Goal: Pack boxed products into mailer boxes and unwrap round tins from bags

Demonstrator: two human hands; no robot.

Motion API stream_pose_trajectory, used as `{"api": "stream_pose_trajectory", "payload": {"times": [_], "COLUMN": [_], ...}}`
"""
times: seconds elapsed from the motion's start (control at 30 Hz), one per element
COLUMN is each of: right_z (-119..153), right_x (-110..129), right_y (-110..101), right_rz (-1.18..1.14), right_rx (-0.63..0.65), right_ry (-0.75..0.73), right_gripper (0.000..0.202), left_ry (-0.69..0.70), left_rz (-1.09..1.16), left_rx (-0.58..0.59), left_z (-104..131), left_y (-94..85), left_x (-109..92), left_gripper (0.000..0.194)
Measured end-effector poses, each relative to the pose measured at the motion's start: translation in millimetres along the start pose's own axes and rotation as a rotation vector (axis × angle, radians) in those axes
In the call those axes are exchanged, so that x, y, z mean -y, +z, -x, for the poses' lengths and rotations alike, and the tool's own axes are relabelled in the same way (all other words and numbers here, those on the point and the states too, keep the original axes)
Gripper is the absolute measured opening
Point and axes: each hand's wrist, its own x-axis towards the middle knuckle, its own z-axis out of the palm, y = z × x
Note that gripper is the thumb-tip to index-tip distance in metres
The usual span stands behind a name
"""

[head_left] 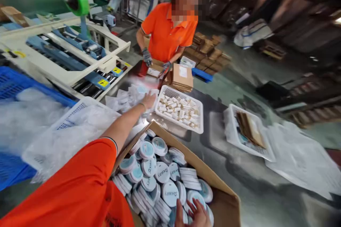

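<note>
My left hand (148,100) reaches far forward with its fingers spread, over the edge of a pile of clear plastic bags (124,99), beside a white basket (200,113) of small white-and-tan pieces. Near the bottom of the view my right hand (194,214) has its fingers apart over round, pale blue and white discs (162,172), some printed "beauty". These discs fill an open cardboard box (226,198). No object shows gripped in either hand.
Across the table (213,152), a person (170,32) in orange with gloved hands handles a small box beside stacked cardboard (183,78). A roller machine (69,56) stands at left, near a blue crate (16,81). At right are a white basket (229,127) and plastic sheets (303,156).
</note>
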Motion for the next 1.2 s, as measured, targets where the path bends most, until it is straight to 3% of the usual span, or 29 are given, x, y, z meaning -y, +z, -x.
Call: {"api": "stream_pose_trajectory", "payload": {"times": [0.07,0.13,0.2,0.27,0.37,0.43,0.47,0.6,0.67,0.73,0.8,0.9,0.97,1.1,1.2], "right_z": [-13.1,-26.4,-36.1,-39.9,-36.3,-31.2,-28.8,-21.4,-18.0,-15.1,-14.2,-18.5,-24.7,-36.7,-36.1], "right_x": [7.2,19.2,32.4,43.5,56.0,64.1,68.8,87.7,93.0,94.1,94.1,103.2,119.5,154.5,151.4], "right_y": [6.9,12.1,14.6,16.9,25.3,34.0,38.4,48.1,45.8,40.2,34.5,33.8,40.9,68.1,84.9], "right_rz": [0.006,-0.009,-0.04,-0.069,-0.125,-0.169,-0.185,-0.22,-0.238,-0.258,-0.296,-0.411,-0.548,-0.842,-0.922], "right_rx": [0.002,0.024,0.058,0.089,0.168,0.242,0.273,0.319,0.321,0.316,0.328,0.397,0.417,0.405,0.393], "right_ry": [-0.028,-0.083,-0.123,-0.137,-0.148,-0.156,-0.162,-0.257,-0.295,-0.298,-0.272,-0.152,-0.034,0.173,0.325], "right_gripper": [0.055,0.055,0.055,0.055,0.055,0.054,0.053,0.046,0.041,0.036,0.031,0.029,0.034,0.065,0.055], "left_ry": [0.01,0.044,0.014,-0.067,-0.246,-0.332,-0.356,-0.374,-0.366,-0.352,-0.321,-0.184,-0.057,0.171,0.391], "left_rz": [0.066,0.15,0.213,0.226,0.227,0.224,0.227,0.307,0.376,0.432,0.469,0.607,0.698,0.758,0.721], "left_rx": [-0.049,-0.089,-0.089,-0.102,-0.138,-0.165,-0.181,-0.295,-0.355,-0.374,-0.365,-0.318,-0.262,-0.133,-0.021], "left_z": [33.4,76.9,125.6,169.5,212.9,229.1,235.0,252.7,258.3,261.3,262.1,262.3,264.9,282.7,296.7], "left_y": [9.6,7.4,-9.7,-38.2,-75.4,-79.4,-74.1,-31.2,-18.9,-21.4,-35.4,-57.9,-61.0,-31.4,-2.9], "left_x": [-5.3,1.9,28.9,71.8,132.7,149.4,148.8,114.9,100.8,96.1,95.5,82.1,57.8,-5.5,-30.4], "left_gripper": [0.057,0.047,0.027,0.017,0.012,0.003,0.007,0.025,0.03,0.035,0.033,0.023,0.014,0.008,0.017]}}
